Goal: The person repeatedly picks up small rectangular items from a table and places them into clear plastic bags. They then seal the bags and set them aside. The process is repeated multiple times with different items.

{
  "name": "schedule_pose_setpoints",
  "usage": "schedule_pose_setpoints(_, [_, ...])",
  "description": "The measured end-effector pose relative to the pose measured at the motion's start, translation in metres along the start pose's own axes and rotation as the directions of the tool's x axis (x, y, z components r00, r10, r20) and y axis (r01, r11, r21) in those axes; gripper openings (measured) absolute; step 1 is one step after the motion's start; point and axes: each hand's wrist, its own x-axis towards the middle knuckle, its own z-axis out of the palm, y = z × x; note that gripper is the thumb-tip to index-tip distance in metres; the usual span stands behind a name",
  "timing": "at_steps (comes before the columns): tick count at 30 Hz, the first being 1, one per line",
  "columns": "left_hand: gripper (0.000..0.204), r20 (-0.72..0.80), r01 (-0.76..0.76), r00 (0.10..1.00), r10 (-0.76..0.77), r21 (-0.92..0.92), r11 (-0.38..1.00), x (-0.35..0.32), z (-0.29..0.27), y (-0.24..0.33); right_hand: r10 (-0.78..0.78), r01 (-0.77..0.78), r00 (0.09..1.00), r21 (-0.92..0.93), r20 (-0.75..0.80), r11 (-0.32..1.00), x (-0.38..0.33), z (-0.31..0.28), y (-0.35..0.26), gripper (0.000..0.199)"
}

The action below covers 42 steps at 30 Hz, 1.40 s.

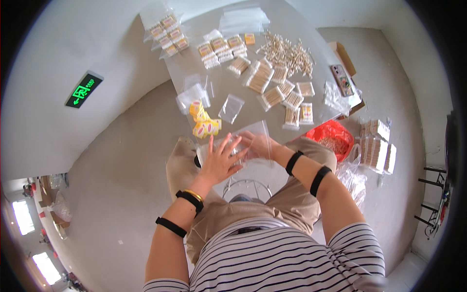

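My left hand (221, 159) is spread open at the table's near edge, its fingers resting against a clear plastic bag (263, 138). Film from the bag partly covers my right hand (253, 144), whose bent fingers hold it. Just beyond my left hand lie several yellow-and-white printed cards (206, 125), overlapping. A small clear zip bag (231, 108) lies flat farther in, and a stack of clear bags (193, 97) is to its left.
Several packs of cotton swabs (260, 77) sit beyond my hands, near a loose swab pile (290, 54). Finished-looking bagged packs (221, 47) stand at the far left. A red bag (335, 136) of swabs and stacked packs (374, 146) are at right, below a phone (342, 80).
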Motion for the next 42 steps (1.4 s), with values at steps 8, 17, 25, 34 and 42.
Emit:
schedule_pose_setpoints(8, [0.062,-0.042,0.001,0.999,-0.002,-0.016,1.000,-0.001,0.001,0.001,0.426,-0.311,0.900,0.554,-0.088,0.772,-0.071,-0.072,0.081,0.025])
schedule_pose_setpoints(17, [0.063,-0.019,0.034,0.999,-0.035,-0.091,0.995,-0.002,0.004,-0.001,0.417,-0.276,0.853,0.406,-0.315,0.871,0.160,-0.202,0.064,0.040])
schedule_pose_setpoints(25, [0.063,-0.027,0.037,0.999,-0.044,-0.200,0.979,-0.002,0.003,-0.001,0.608,-0.685,0.635,0.016,-0.476,0.728,0.306,-0.193,0.066,0.068])
schedule_pose_setpoints(34, [0.063,0.000,0.039,0.999,-0.040,-0.265,0.964,-0.004,0.000,-0.005,0.744,-0.853,0.439,0.027,-0.504,0.521,0.340,-0.178,0.061,0.090])
schedule_pose_setpoints(42, [0.063,0.021,0.050,0.999,-0.047,-0.269,0.962,-0.003,-0.003,-0.006,0.796,-0.716,0.373,0.397,-0.477,0.574,0.320,-0.202,0.094,0.059])
